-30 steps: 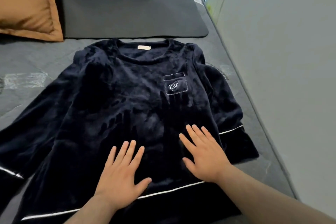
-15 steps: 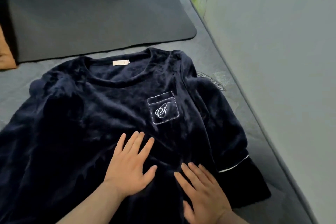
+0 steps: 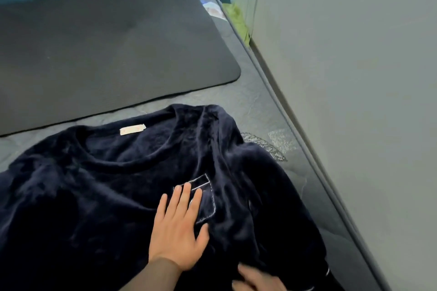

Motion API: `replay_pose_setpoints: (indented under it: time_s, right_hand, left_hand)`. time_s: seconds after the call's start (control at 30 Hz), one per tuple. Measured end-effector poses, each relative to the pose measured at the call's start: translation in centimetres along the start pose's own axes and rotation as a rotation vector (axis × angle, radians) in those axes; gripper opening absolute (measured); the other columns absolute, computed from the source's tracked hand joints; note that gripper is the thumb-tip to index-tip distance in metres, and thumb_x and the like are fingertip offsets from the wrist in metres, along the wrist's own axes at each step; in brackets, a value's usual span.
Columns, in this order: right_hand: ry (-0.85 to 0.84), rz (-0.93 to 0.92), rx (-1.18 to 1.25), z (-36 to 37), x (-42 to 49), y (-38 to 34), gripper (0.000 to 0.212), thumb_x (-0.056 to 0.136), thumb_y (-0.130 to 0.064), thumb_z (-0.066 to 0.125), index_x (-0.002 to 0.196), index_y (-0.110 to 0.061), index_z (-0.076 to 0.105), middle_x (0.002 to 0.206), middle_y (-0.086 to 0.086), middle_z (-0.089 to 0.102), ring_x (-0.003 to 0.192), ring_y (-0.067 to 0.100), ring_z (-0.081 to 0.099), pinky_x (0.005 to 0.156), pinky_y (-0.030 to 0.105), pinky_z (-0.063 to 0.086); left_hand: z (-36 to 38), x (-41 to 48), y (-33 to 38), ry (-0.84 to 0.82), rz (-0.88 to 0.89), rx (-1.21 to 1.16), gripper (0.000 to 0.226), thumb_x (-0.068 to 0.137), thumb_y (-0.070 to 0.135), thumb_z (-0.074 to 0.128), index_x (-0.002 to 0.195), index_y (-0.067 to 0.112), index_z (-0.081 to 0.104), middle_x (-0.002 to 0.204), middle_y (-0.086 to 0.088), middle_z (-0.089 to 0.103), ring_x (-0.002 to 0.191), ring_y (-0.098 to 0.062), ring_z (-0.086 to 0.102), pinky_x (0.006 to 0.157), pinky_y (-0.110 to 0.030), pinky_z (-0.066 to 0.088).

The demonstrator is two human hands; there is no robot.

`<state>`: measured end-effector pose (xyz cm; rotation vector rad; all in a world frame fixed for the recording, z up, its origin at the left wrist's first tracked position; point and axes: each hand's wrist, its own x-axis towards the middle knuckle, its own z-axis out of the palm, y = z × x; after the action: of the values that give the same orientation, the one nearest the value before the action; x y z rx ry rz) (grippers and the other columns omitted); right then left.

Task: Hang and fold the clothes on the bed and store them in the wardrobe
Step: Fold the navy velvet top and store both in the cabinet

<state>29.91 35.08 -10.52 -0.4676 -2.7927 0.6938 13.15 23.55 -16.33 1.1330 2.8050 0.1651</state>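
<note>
Navy velvet top [image 3: 94, 196], head view: it lies face up on the bed [image 3: 260, 111]. My left grip [image 3: 179, 227] presses flat on it, fingers straight, holding nothing. The right grip [image 3: 255, 279] is cropped and I cannot tell its state. I recommend smoothing outward before folding.

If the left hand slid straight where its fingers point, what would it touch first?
Its fingers lie on the chest pocket of the navy top, so the left hand would cross that pocket first, then probably the top's shoulder.
</note>
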Motion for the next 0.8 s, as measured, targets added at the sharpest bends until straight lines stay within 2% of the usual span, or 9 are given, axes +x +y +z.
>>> replay_pose_setpoints:
  time_s: [0.03, 0.13, 0.2, 0.33, 0.43, 0.53, 0.67, 0.73, 0.8]
  right_hand:
    - [0.164, 0.087, 0.038, -0.3, 2.3, 0.2, 0.010, 0.088, -0.024, 0.067, 0.084, -0.027, 0.075, 0.126, -0.035, 0.034, 0.094, -0.008, 0.050, 0.092, 0.005, 0.035]
    - [0.006, 0.252, -0.104, -1.4, 8.7, 3.4, 0.064, 0.075, -0.028, 0.069, 0.136, -0.018, 0.055, 0.149, 0.007, 0.041, 0.130, 0.024, 0.043, 0.111, 0.034, 0.032]
    - [-0.180, 0.566, -0.097, -3.1, 12.8, 5.4, 0.081, 0.083, -0.049, 0.061, 0.150, -0.021, 0.025, 0.153, 0.006, 0.031, 0.139, 0.024, 0.030, 0.115, 0.036, 0.026]
    - [-0.432, 0.748, -0.249, -4.2, 12.5, 8.0, 0.086, 0.067, -0.071, 0.056, 0.139, -0.033, 0.029, 0.139, 0.000, 0.042, 0.130, 0.022, 0.042, 0.102, 0.035, 0.039]
    - [-0.429, 0.783, -0.046, -5.6, 11.9, 11.3, 0.051, 0.073, -0.038, 0.058, 0.122, -0.025, 0.046, 0.121, 0.000, 0.062, 0.117, 0.018, 0.059, 0.083, 0.023, 0.045]
    - [-0.235, 0.939, 0.100, -9.9, 14.6, 16.0, 0.020, 0.069, -0.020, 0.066, 0.086, -0.020, 0.055, 0.084, 0.000, 0.066, 0.092, 0.024, 0.066, 0.072, 0.028, 0.045]
    - [-0.341, 0.917, 0.070, -14.1, 18.4, 20.8, 0.017, 0.070, -0.008, 0.066, 0.085, -0.016, 0.065, 0.073, 0.003, 0.068, 0.069, 0.021, 0.065, 0.063, 0.026, 0.050]
    - [-0.618, 0.801, -0.136, -13.5, 19.0, 20.4, 0.033, 0.073, -0.020, 0.059, 0.106, -0.017, 0.062, 0.102, 0.005, 0.067, 0.095, 0.023, 0.065, 0.078, 0.025, 0.051]
    - [-0.605, 0.541, -0.344, -12.5, 19.1, 18.9, 0.054, 0.074, -0.033, 0.053, 0.127, -0.022, 0.052, 0.127, 0.000, 0.055, 0.119, 0.022, 0.053, 0.099, 0.027, 0.042]
  left_hand:
    - [0.3, 0.0, -0.1, 0.018, 0.009, 0.005, 0.078, 0.075, 0.053, 0.048, 0.145, 0.018, 0.042, 0.153, -0.009, 0.035, 0.144, -0.024, 0.024, 0.114, -0.049, 0.018]
    - [1.5, 0.0, -0.4, 0.094, 0.033, -0.030, 0.085, 0.068, 0.053, 0.053, 0.145, 0.018, 0.040, 0.155, -0.009, 0.033, 0.148, -0.022, 0.017, 0.116, -0.047, 0.016]
    - [2.3, 0.2, -0.6, 0.137, 0.035, -0.057, 0.095, 0.059, 0.055, 0.056, 0.146, 0.022, 0.035, 0.160, -0.004, 0.023, 0.149, -0.017, 0.010, 0.117, -0.045, 0.014]
    - [3.1, 0.7, -0.6, 0.274, 0.009, 0.043, 0.080, 0.077, 0.062, 0.041, 0.148, 0.026, 0.032, 0.158, -0.002, 0.028, 0.148, -0.016, 0.018, 0.116, -0.041, 0.017]
    - [3.7, 1.2, 0.3, 0.379, -0.058, 0.089, 0.053, 0.091, 0.050, 0.030, 0.131, 0.024, 0.051, 0.151, -0.002, 0.041, 0.146, -0.017, 0.023, 0.114, -0.042, 0.023]
    - [3.9, 2.4, -0.3, 0.481, 0.002, 0.254, 0.048, 0.097, 0.043, 0.023, 0.133, 0.021, 0.046, 0.159, -0.004, 0.025, 0.149, -0.022, 0.014, 0.117, -0.043, 0.015]
    - [3.7, 3.4, -1.2, 0.555, 0.080, 0.455, 0.034, 0.098, 0.035, 0.024, 0.116, 0.023, 0.050, 0.161, -0.012, 0.016, 0.148, -0.029, 0.014, 0.118, -0.045, 0.012]
    - [3.5, 3.6, -1.0, 0.581, 0.092, 0.471, 0.033, 0.097, 0.034, 0.024, 0.115, 0.022, 0.050, 0.161, -0.013, 0.014, 0.148, -0.029, 0.013, 0.118, -0.044, 0.012]
    - [3.0, 3.5, -0.9, 0.599, 0.099, 0.455, 0.034, 0.099, 0.032, 0.022, 0.116, 0.020, 0.049, 0.161, -0.012, 0.013, 0.149, -0.028, 0.011, 0.118, -0.044, 0.011]
